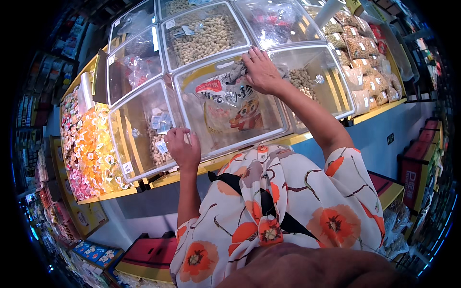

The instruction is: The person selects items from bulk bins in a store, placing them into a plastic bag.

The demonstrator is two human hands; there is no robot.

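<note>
My right hand (262, 71) presses flat on a crumpled grey cloth (237, 72) at the far right part of a clear plastic bin lid (230, 140). Under that lid lies a printed bag (230, 104) with a cartoon figure. My left hand (183, 147) rests at the near left, its curled fingers at the edges of the middle lid and of the left clear lid (135, 104); I see nothing held in it. Peanuts in shells (158, 142) and small white-blue packets lie under the left lid. More peanuts (301, 81) show under the right lid.
Further lidded bins hold peanuts (205, 36) and plastic bags. Wrapped candies (90, 151) fill the display's left end, beside a clear upright tube (85, 91). Bagged nuts (360, 46) are heaped at the right. A yellow ledge (212, 163) runs along the near edge, close to my body.
</note>
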